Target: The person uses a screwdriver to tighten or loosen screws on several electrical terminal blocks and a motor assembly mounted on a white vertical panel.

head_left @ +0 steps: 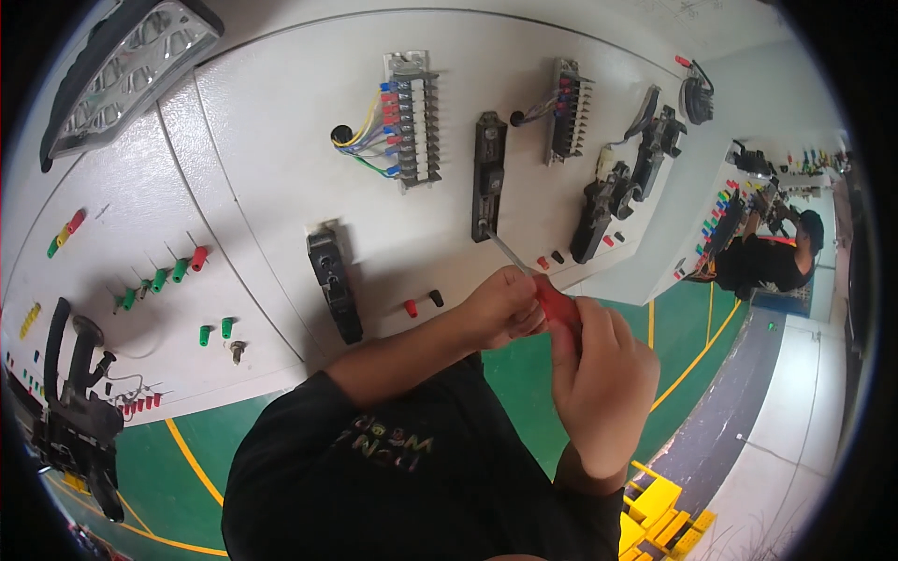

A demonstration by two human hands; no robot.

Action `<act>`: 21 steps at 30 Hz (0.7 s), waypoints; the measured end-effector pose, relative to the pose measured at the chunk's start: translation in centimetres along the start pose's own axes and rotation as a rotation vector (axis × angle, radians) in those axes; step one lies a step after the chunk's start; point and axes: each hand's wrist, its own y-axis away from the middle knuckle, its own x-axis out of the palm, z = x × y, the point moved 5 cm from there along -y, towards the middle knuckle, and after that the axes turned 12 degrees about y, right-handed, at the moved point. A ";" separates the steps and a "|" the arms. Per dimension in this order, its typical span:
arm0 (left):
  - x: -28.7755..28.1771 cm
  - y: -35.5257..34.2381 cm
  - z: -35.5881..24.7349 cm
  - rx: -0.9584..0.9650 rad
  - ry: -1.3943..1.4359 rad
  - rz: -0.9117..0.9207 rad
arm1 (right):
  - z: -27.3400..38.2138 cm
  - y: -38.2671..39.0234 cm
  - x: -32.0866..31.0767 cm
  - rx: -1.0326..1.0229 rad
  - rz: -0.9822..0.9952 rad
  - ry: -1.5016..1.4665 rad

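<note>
A screwdriver (557,305) with a red handle and a thin metal shaft slants up and to the left. Its handle is wrapped in my right hand (608,369), the thumb lying along it. My left hand (510,304) is closed round the screwdriver where shaft meets handle. The shaft's tip meets the lower end of a long black block (488,173) on the white panel, at what looks like a screw; the exact contact is too small to tell.
The white panel (271,112) also bears a terminal strip (416,122) with coloured wires, a second terminal strip (568,112), a black switch unit (334,285), black connectors (599,210) and a lamp (131,70). Another person (767,252) works at the far right. Yellow stands (659,510) are at lower right.
</note>
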 end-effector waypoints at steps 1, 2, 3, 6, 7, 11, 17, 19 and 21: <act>-0.6 -0.2 0.7 -0.068 0.012 -0.165 | -0.1 -0.1 0.0 0.050 0.038 0.001; -1.0 -0.1 1.2 -0.139 0.018 -0.330 | -0.4 -0.3 0.2 0.068 0.036 0.004; -0.6 -0.2 1.2 -0.160 0.014 -0.329 | -1.0 -0.7 0.3 0.102 -0.014 -0.029; 3.0 -0.4 0.5 -0.161 -0.707 0.258 | -2.3 -0.8 0.8 0.188 -0.082 -0.197; 3.0 -0.2 0.9 -0.174 -0.843 0.294 | -2.8 -0.5 1.0 0.207 -0.083 -0.329; 2.9 -0.5 0.2 -0.268 -1.197 0.166 | -4.6 2.3 -0.6 0.284 -0.181 -0.475; 4.3 -0.6 -0.9 -0.204 -1.604 -0.076 | -14.5 10.1 0.8 0.579 -0.421 -0.754; 6.9 -0.5 -1.7 -0.130 -1.862 -0.119 | -18.1 13.8 5.9 0.721 -0.388 -1.015; 9.8 0.5 -4.8 0.526 -2.127 -0.398 | -20.3 18.4 12.0 0.813 -0.324 -1.202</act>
